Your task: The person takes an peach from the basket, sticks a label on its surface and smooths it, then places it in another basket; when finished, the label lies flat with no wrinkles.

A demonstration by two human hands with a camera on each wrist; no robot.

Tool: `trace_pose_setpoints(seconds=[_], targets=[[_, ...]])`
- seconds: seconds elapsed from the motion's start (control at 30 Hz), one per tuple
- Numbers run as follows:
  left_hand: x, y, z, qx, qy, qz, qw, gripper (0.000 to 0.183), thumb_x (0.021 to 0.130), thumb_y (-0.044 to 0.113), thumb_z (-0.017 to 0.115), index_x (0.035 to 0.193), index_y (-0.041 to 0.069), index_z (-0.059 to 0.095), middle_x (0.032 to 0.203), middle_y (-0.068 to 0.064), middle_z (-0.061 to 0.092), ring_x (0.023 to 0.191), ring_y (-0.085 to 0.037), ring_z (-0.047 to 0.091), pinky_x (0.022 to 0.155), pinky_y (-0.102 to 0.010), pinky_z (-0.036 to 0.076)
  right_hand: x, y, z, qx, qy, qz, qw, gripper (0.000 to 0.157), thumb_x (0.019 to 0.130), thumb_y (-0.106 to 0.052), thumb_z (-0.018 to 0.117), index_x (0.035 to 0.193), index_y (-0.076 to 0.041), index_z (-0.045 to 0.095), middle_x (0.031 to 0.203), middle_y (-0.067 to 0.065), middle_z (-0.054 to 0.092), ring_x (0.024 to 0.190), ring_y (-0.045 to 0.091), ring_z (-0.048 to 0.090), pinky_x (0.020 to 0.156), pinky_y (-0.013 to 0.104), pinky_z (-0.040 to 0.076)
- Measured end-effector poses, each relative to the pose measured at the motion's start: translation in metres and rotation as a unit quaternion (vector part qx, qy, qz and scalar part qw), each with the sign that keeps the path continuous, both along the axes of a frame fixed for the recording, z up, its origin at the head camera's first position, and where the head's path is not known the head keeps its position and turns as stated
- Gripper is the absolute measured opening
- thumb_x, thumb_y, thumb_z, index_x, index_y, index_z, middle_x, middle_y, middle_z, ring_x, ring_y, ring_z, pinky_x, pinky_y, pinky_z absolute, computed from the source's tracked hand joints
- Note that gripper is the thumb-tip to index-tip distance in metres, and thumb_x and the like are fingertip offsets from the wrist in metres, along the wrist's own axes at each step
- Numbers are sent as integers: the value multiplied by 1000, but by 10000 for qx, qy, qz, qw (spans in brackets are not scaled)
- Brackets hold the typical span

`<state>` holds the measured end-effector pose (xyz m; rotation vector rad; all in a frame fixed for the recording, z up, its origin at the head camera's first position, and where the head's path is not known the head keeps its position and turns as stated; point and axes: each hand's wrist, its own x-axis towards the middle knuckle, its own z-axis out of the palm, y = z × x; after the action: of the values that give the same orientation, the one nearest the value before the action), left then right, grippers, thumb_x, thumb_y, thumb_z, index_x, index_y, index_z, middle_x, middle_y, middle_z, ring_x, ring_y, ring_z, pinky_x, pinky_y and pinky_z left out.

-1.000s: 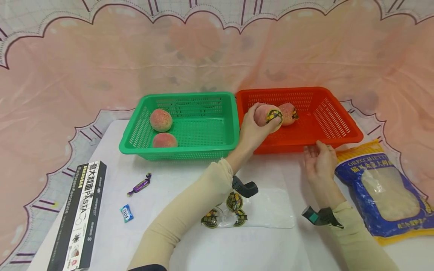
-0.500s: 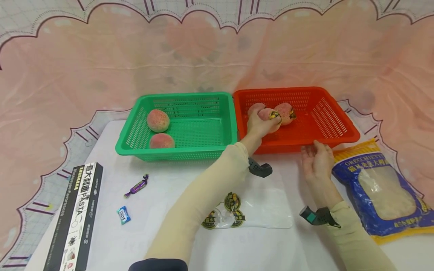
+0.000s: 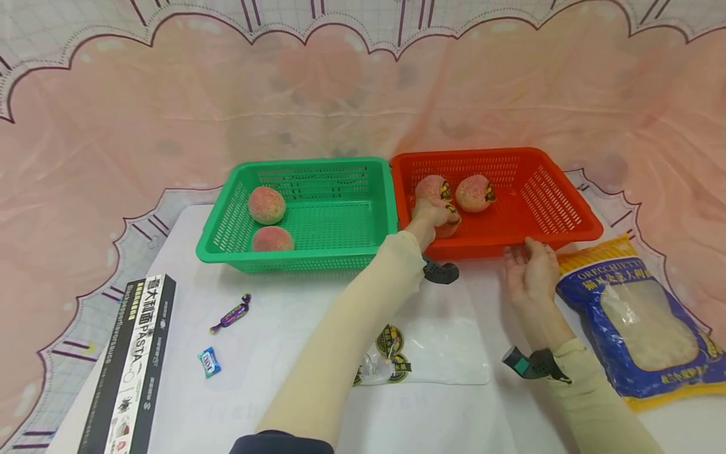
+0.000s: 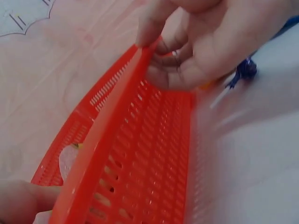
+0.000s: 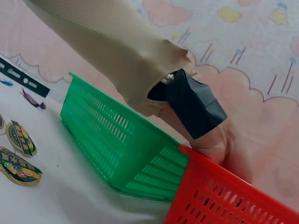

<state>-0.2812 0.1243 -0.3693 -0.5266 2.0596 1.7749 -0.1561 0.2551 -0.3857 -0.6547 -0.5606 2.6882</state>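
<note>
My left hand [image 3: 432, 217] is down inside the red basket [image 3: 544, 217], fingers around a peach [image 3: 447, 229] with a sticker, partly hidden by the hand. Just behind it sits another stickered peach [image 3: 432, 188], and to the right a third peach [image 3: 475, 193], its label facing right. At the basket's front rim, my right hand [image 3: 532, 271] holds on. In the left wrist view, that right hand [image 4: 201, 51] pinches the red rim with the thumb on top and fingers curled beneath. The right wrist view shows the left hand [image 5: 219, 149] reaching over the red wall.
A green basket [image 3: 334, 257] with two peaches [image 3: 266, 205] adjoins on the left. In front lie a clear bag with round stickers [image 3: 442, 353], a purple-wrapped candy [image 3: 231, 314] and a blue sachet [image 3: 209, 362]. A pasta box [image 3: 129, 366] stands far left, an orecchiette bag [image 3: 646, 321] right.
My left hand has lowered its peach into the red basket and drawn it toward the front left, uncovering the peach behind. The right hand stays at the rim.
</note>
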Motion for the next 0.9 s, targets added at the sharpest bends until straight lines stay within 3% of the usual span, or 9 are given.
trace_pose_setpoints(seconds=[0.1, 0.23, 0.4, 0.53, 0.67, 0.77, 0.8, 0.9], targets=[[-1, 0, 0, -267, -121, -232, 9993, 67, 66, 2, 75, 122, 13, 40, 119, -5, 43, 101, -19, 46, 83, -29, 49, 0, 1, 0, -61, -7, 10, 10000, 33, 84, -3, 56, 109, -18, 39, 113, -1, 42, 111, 17, 37, 95, 28, 37], [0, -2, 2, -821, -124, -471, 9954, 64, 70, 11, 74, 125, 9, 41, 134, -3, 35, 116, -18, 38, 101, -27, 35, -1, 1, -2, -100, 40, 17, 9999, 25, 85, -1, 54, 102, -13, 41, 109, 1, 43, 103, 17, 39, 90, 29, 39], [3, -2, 4, -787, -162, -629, 9948, 66, 71, 11, 73, 126, 10, 37, 140, -7, 25, 120, -19, 32, 105, -31, 30, -2, 2, -2, -37, 85, 27, 10000, 25, 85, -1, 54, 104, -13, 41, 109, 1, 43, 102, 18, 39, 88, 29, 40], [6, -5, 6, -856, -170, -1007, 9911, 82, 72, 16, 73, 136, 12, 22, 145, -8, 14, 128, -20, 21, 109, -35, 22, 0, 2, -5, -33, 109, 117, 9999, 31, 85, -4, 55, 108, -16, 38, 111, 1, 42, 104, 17, 39, 82, 29, 42], [14, -8, 14, -1197, 142, -1430, 9824, 66, 72, 25, 72, 128, 8, 41, 147, -6, 10, 133, -21, 11, 111, -37, 17, 1, 0, -6, 15, 20, 260, 9997, 36, 85, -10, 56, 114, -17, 35, 110, 1, 41, 99, 17, 40, 77, 29, 44], [24, -15, 22, -1462, 894, -1842, 9678, 60, 75, 32, 69, 126, 13, 45, 147, -7, 12, 135, -22, 9, 110, -38, 20, 3, -2, -7, 103, -219, 241, 9994, 41, 84, -14, 59, 117, -17, 36, 104, 2, 41, 92, 18, 41, 73, 29, 44], [29, -20, 25, -1552, 1238, -1986, 9598, 66, 76, 33, 68, 132, 14, 38, 147, -8, 13, 135, -21, 12, 108, -38, 23, 4, -3, -7, 144, -297, 213, 9992, 40, 83, -15, 60, 116, -17, 36, 101, 2, 41, 90, 18, 40, 73, 29, 43], [46, -40, 30, -1699, 2530, -2393, 9219, 67, 81, 33, 62, 137, 18, 28, 143, -6, 24, 131, -18, 27, 103, -36, 33, 8, -6, -8, 296, -495, -28, 9983, 29, 83, -16, 61, 105, -16, 41, 89, 3, 41, 79, 19, 39, 67, 30, 41]])
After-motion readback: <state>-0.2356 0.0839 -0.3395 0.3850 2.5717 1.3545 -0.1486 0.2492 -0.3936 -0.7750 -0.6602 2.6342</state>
